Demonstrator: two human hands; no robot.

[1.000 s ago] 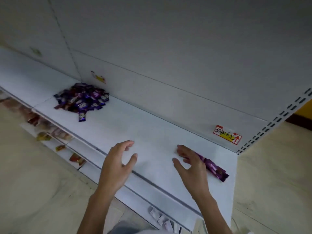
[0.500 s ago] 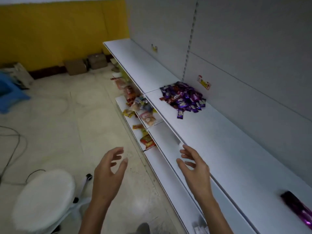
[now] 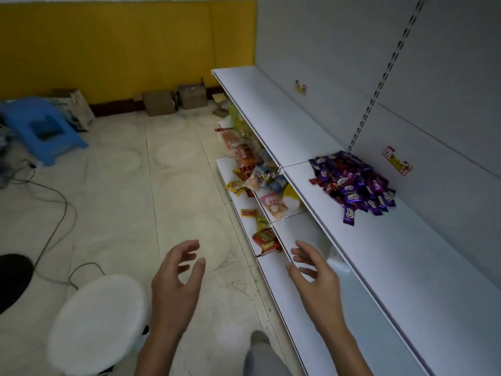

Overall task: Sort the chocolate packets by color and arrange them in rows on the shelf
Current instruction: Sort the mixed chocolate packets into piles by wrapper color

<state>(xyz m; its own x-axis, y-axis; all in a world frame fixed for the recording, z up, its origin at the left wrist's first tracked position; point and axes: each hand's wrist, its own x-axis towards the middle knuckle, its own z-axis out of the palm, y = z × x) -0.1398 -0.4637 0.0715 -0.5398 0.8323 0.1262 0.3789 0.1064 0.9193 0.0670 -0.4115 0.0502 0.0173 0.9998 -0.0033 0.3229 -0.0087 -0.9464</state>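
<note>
While the chocolate packets point(image 3: 355, 183) sit heaped near the shelf point(image 3: 406, 267) edge, left hand point(image 3: 176, 283) and right hand point(image 3: 315, 280) hover empty, fingers relaxed.

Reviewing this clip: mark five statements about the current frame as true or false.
1. Both the left hand and the right hand hold nothing. True.
2. The chocolate packets lie in neat rows on the shelf. False: they sit in one loose pile.
3. Every packet in the pile is purple. False: reddish-brown ones are mixed in.
4. A blue stool stands near the yellow wall. True.
5. The right hand touches the packets. False: it hovers well short of them.
</note>
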